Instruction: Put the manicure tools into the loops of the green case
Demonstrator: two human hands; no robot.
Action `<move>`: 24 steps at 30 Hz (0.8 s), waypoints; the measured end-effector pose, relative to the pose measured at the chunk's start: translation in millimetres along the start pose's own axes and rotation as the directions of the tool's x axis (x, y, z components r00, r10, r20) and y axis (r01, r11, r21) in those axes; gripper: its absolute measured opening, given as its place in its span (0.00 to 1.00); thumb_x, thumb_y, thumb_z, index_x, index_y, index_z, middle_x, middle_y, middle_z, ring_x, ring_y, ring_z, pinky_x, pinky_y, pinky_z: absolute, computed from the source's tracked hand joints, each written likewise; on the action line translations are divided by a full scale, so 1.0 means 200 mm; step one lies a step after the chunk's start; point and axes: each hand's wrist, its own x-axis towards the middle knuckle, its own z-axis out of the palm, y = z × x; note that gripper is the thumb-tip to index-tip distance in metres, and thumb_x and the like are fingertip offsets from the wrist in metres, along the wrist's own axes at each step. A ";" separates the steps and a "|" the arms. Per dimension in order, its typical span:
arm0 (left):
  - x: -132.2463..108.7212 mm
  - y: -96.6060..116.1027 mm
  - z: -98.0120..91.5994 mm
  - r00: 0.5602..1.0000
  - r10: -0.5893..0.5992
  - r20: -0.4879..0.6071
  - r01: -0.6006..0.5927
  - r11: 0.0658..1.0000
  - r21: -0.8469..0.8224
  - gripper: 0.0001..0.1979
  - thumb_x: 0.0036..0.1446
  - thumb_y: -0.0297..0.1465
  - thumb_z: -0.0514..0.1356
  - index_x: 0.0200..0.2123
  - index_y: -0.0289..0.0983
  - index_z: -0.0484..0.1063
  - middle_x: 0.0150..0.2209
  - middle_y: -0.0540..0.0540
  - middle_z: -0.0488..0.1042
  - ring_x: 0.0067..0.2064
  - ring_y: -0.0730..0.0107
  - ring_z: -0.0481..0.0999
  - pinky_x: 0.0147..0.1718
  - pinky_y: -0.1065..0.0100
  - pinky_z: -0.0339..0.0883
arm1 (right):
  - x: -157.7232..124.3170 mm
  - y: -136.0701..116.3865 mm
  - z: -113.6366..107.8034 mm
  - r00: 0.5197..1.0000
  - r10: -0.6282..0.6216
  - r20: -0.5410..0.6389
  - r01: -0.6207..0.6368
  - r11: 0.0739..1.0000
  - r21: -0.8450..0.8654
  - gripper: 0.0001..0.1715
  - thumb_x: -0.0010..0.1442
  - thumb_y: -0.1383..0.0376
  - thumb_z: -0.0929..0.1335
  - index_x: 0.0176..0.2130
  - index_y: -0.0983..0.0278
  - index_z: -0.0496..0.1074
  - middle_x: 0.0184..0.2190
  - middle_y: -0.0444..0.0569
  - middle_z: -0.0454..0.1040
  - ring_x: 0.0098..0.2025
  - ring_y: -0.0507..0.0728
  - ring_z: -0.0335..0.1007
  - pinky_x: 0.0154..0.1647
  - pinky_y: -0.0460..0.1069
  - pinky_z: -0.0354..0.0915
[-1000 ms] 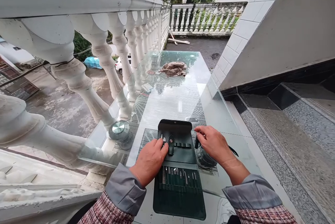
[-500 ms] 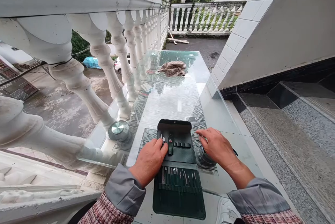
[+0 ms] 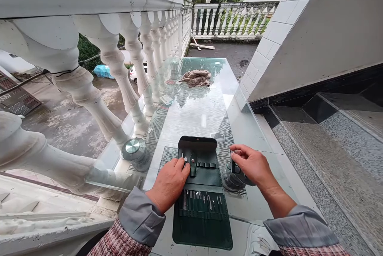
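Note:
A dark green tool case (image 3: 202,232) lies unfolded on the glass table, with several slim metal tools (image 3: 204,201) in its lower row of slots. My left hand (image 3: 172,180) rests on the upper left part of the case, its fingers at small metal tools there. Beside its fingertips is a snapped holder (image 3: 193,166), and empty black loops (image 3: 206,165) run to the right. Off the case's right side, my right hand (image 3: 249,164) is closed on a small dark object (image 3: 234,164), held above the glass over a table leg.
A crumpled brown cloth (image 3: 196,78) and a small card (image 3: 166,99) lie farther back on the glass table (image 3: 248,128). White balusters (image 3: 115,62) line the left. Stone steps (image 3: 317,144) rise at the right.
My right hand has moved slightly right, and the dark object at its fingers now shows more clearly. My left hand stays at the case.

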 end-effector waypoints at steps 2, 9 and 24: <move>0.00 0.00 0.01 1.000 0.010 -0.013 -0.010 1.000 -0.013 0.10 0.59 0.21 0.53 0.43 0.33 0.67 0.40 0.42 0.70 0.38 0.61 0.69 0.37 0.62 0.68 | -0.01 -0.02 0.03 0.999 -0.028 -0.017 0.027 0.999 -0.047 0.16 0.51 0.60 0.62 0.37 0.60 0.75 0.24 0.43 0.72 0.27 0.53 0.67 0.31 0.48 0.61; -0.02 -0.05 0.02 0.990 -0.131 -0.052 0.129 0.991 -0.043 0.09 0.59 0.20 0.52 0.43 0.32 0.67 0.40 0.42 0.69 0.41 0.60 0.68 0.40 0.63 0.66 | -0.03 0.01 0.04 0.973 -0.231 0.009 0.225 0.939 -0.258 0.16 0.52 0.67 0.60 0.36 0.60 0.74 0.30 0.49 0.71 0.36 0.59 0.65 0.37 0.53 0.60; -0.01 -0.05 0.05 0.992 -0.112 -0.062 0.115 0.992 0.051 0.13 0.59 0.20 0.51 0.46 0.32 0.65 0.37 0.43 0.70 0.37 0.62 0.69 0.35 0.63 0.64 | -0.06 0.06 -0.12 0.980 -0.190 -0.056 0.186 0.980 -0.073 0.13 0.55 0.60 0.62 0.33 0.60 0.74 0.32 0.47 0.75 0.35 0.56 0.70 0.36 0.51 0.64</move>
